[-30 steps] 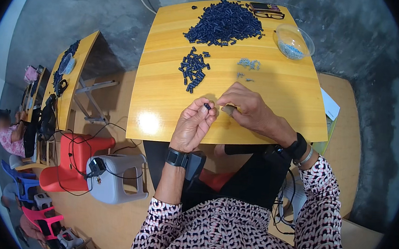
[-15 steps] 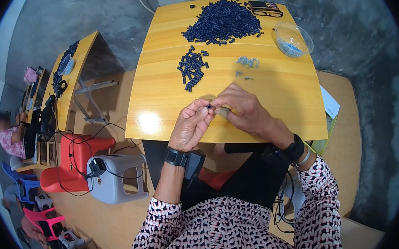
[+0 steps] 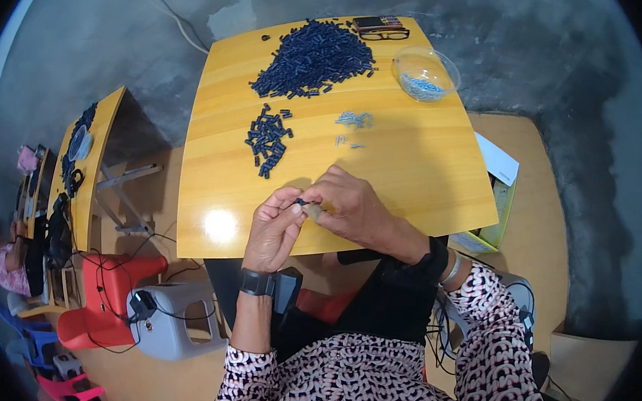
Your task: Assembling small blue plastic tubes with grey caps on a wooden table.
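Pinching a dark piece [image 3: 300, 201] in the left hand [image 3: 270, 228], likely for steadiness — against the narrow-fingered right hand [image 3: 352, 207], with any contents hidden.

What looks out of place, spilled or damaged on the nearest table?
One small dark piece lies alone near the far left of the table, apart from the large heap of dark pieces, so it looks stray. Nothing else there looks plainly spilled or damaged.

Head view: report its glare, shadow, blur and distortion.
Head view: white glare on the table near its left front corner; head view: soft shadow beyond the right hand; head view: far-left person blurred at the head; head view: table edges bowed, picture rim black.
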Motion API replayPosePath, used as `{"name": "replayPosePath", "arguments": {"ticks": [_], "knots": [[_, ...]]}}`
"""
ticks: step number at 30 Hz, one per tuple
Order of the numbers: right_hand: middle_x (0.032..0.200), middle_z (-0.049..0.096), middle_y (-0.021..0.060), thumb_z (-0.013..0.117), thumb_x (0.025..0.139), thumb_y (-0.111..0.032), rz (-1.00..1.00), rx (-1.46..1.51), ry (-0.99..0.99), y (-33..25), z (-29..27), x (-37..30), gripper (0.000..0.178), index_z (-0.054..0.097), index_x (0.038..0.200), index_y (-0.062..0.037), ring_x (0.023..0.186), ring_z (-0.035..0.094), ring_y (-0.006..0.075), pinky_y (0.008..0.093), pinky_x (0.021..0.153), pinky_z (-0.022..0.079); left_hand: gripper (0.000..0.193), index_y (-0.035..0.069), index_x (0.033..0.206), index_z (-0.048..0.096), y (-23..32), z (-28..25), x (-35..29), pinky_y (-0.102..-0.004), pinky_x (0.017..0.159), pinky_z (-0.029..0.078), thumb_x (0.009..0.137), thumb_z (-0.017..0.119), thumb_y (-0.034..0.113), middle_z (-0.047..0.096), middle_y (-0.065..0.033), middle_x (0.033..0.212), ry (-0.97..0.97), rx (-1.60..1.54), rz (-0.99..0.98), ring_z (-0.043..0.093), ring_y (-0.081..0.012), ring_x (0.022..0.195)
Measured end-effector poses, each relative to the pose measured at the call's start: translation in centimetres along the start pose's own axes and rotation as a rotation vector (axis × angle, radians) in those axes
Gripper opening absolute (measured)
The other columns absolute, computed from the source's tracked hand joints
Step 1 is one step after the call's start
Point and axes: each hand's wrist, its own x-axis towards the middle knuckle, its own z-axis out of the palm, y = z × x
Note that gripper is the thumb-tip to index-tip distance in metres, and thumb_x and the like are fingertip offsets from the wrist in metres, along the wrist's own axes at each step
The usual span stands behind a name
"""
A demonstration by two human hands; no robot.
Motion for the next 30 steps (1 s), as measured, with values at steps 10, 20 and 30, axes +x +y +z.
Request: {"name": "replayPosePath", "arguments": {"ticks": [10,20,30], "knots": [[0.073,0.06,0.0072,0.068,0.07,-0.004,0.148,0.062,0.168,-0.7,1.1,-0.6,0.012,0.06,0.079,-0.0016,0.072,0.057,0.023,0.0323,0.062,0.046,0.021,0.001,0.109,0.055,-0.3,-0.1,0.2,-0.0235,0.079,0.048,0.089,0.054,0.001,0.061,-0.0081,0.099,0.018,-0.096,-0.015,0.059,-0.0124,0.087],[0.076,0.06,0.0082,0.062,0.073,-0.003,0.058,-0.202,0.069,3.0,-4.0,-0.9,0.004,0.059,0.076,-0.0044,0.079,0.056,0.0267,0.0355,0.069,0.046,0.017,0.002,0.105,0.058,-0.6,-0.3,-0.2,-0.0258,0.08,0.05,0.088,0.057,0.003,0.061,-0.0089,0.097,-0.011,-0.144,0.012,0.06,-0.0174,0.091],[0.077,0.059,0.0172,0.057,0.077,-0.007,0.282,-0.329,-0.068,7.0,-7.3,2.3,0.008,0.059,0.075,0.0008,0.08,0.055,0.0338,0.0415,0.072,0.045,0.018,0.001,0.105,0.057,-0.7,-0.4,-0.2,-0.0251,0.08,0.051,0.087,0.057,0.002,0.06,-0.0087,0.097,0.015,-0.15,-0.002,0.059,-0.0179,0.09]]}}
